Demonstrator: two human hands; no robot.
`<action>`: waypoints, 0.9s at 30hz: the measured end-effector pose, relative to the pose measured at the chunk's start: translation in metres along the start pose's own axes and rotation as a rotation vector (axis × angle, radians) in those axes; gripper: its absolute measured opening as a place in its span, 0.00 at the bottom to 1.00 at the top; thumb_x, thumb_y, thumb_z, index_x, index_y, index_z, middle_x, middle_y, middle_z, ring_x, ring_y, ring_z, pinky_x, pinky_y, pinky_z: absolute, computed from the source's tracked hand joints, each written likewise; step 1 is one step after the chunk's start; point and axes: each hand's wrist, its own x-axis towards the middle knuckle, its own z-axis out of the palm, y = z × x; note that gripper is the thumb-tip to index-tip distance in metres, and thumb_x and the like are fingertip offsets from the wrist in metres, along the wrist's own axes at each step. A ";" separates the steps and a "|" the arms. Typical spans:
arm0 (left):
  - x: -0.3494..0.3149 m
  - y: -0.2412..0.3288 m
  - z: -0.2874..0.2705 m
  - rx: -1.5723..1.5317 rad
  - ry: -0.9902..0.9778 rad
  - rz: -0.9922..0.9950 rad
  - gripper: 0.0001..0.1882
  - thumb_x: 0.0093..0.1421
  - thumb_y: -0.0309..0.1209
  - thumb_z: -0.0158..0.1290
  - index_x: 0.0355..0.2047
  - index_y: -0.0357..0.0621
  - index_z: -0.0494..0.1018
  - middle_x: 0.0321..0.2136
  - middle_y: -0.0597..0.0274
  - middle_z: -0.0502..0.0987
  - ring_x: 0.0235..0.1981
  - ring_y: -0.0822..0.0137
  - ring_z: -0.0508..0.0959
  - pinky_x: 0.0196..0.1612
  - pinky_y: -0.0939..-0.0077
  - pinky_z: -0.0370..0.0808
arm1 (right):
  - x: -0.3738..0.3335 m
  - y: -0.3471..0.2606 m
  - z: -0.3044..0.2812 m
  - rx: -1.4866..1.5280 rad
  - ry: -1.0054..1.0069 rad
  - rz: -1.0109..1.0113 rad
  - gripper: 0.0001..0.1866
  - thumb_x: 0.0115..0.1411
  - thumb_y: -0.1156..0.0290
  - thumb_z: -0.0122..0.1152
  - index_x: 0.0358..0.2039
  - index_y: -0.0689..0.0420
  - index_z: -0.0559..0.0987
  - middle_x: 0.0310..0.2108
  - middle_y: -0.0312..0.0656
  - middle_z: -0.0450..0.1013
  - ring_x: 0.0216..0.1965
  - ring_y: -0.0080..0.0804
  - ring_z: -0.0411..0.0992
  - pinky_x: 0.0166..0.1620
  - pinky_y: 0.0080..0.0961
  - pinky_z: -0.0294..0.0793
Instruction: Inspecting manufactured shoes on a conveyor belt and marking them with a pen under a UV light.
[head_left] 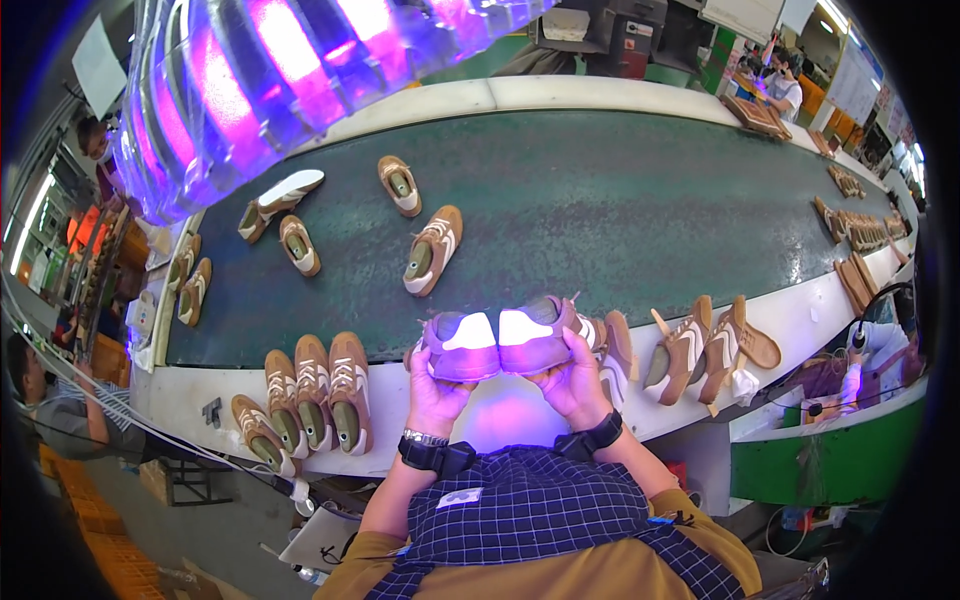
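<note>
a big lamp (270, 80) up top glows very bright and purple. the two held shoes (465, 345) shine purple and white. the green belt (600, 200) is darker, with some glare at right. long lines bend near the black edges.

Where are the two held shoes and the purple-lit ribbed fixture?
Left held shoe (472, 336): head view, on its white panel.
Right held shoe (528, 330): head view, on its white panel.
Ribbed fixture (240, 90): head view, on its purple-glowing face.

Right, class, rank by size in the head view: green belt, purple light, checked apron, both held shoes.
Green belt
Purple light
Checked apron
Left held shoe and right held shoe: too alike to rank
</note>
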 end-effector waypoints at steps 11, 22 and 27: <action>-0.003 -0.008 -0.005 -0.085 -0.005 -0.103 0.30 0.54 0.48 0.46 0.56 0.50 0.62 0.52 0.57 0.67 0.53 0.53 0.69 0.49 0.52 0.70 | -0.008 -0.001 -0.017 0.002 0.005 0.077 0.28 0.60 0.59 0.49 0.56 0.60 0.59 0.53 0.50 0.65 0.51 0.44 0.69 0.49 0.43 0.74; 0.027 0.077 -0.030 -0.137 -0.029 0.042 0.27 0.55 0.46 0.44 0.53 0.47 0.64 0.47 0.52 0.70 0.47 0.52 0.72 0.46 0.53 0.71 | -0.015 -0.003 -0.026 0.000 0.034 0.136 0.28 0.57 0.57 0.51 0.57 0.55 0.62 0.52 0.43 0.66 0.52 0.39 0.67 0.53 0.41 0.68; 0.109 0.202 -0.045 -0.150 -0.026 0.457 0.36 0.61 0.46 0.43 0.58 0.28 0.48 0.52 0.38 0.62 0.54 0.43 0.65 0.56 0.46 0.64 | -0.011 -0.001 -0.029 -0.083 0.073 0.181 0.30 0.55 0.54 0.50 0.55 0.56 0.64 0.51 0.43 0.68 0.49 0.38 0.69 0.53 0.38 0.69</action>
